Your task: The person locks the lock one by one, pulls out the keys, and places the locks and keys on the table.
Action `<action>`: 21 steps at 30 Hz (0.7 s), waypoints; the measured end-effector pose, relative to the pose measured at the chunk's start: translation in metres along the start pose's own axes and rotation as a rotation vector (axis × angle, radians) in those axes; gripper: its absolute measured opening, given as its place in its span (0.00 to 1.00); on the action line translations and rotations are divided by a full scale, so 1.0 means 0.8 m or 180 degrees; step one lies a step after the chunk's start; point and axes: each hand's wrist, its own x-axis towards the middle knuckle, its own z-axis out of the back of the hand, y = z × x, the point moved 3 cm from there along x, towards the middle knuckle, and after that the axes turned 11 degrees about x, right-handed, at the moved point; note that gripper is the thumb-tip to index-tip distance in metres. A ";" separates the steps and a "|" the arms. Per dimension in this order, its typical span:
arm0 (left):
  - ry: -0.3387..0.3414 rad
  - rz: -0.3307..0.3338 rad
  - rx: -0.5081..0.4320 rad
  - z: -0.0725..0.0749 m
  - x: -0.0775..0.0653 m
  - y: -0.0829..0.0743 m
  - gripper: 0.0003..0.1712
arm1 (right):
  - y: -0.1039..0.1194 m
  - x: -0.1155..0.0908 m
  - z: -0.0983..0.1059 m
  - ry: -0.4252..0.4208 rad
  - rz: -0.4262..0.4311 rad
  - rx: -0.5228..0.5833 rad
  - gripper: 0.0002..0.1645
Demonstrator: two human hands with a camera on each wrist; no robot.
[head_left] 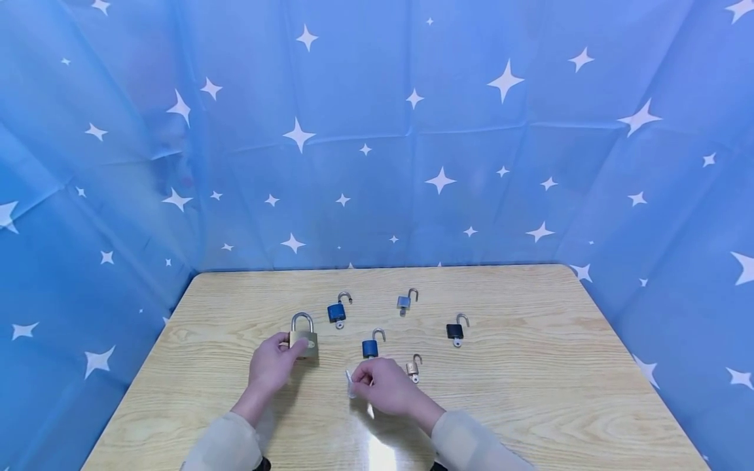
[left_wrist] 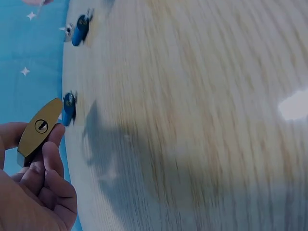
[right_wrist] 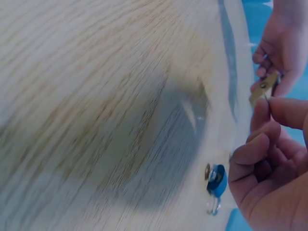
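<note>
Left hand (head_left: 272, 365), lower centre-left of the frame, grips a large brass padlock (head_left: 313, 351) between thumb and fingers; shackle at top, both legs meeting the body. Left wrist view: keyhole (left_wrist: 41, 126) visible in its underside. Right hand (head_left: 385, 386), lower centre, pinches a small thin silvery piece (head_left: 350, 386) between thumb and forefinger, too small to identify surely; well apart from the brass padlock in the head view. Just above right hand, a blue padlock (head_left: 370, 349); just right, a small copper-toned padlock (head_left: 412, 369). Farther up: second blue padlock (head_left: 336, 313), silver padlock (head_left: 403, 302); centre-right, black padlock (head_left: 455, 331). These five have raised shackles. All five on wooden table (head_left: 542, 405).
</note>
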 end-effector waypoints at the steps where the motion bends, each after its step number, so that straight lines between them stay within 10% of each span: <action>1: -0.0005 0.0007 0.0039 0.000 0.001 0.001 0.24 | 0.001 0.001 -0.001 -0.0003 -0.0001 -0.0006 0.03; 21: -0.0041 -0.0085 0.0627 -0.013 0.022 0.011 0.25 | 0.001 0.011 -0.006 -0.0016 -0.0087 0.0033 0.04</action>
